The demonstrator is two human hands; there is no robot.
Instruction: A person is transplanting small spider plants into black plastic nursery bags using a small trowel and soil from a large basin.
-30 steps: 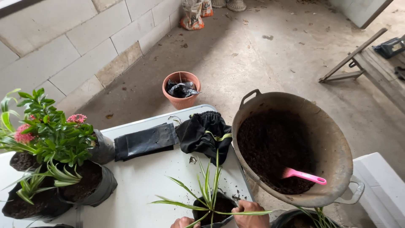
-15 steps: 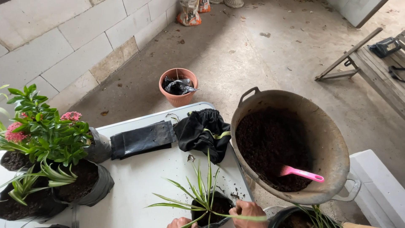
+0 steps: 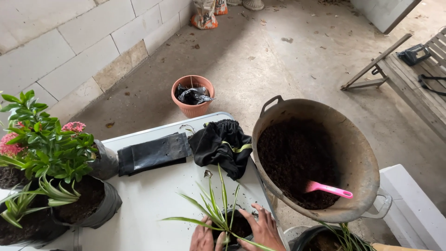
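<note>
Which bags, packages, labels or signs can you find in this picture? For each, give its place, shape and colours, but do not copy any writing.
Printed sack: on the floor by the wall, top of view; upright, white and orange.
Second printed sack: beside it, partly cut off; orange and white.
Flat grow bags: on the white table; folded, black, plain.
Crumpled bag: inside the terracotta pot; black.
No signs or screens.
</note>
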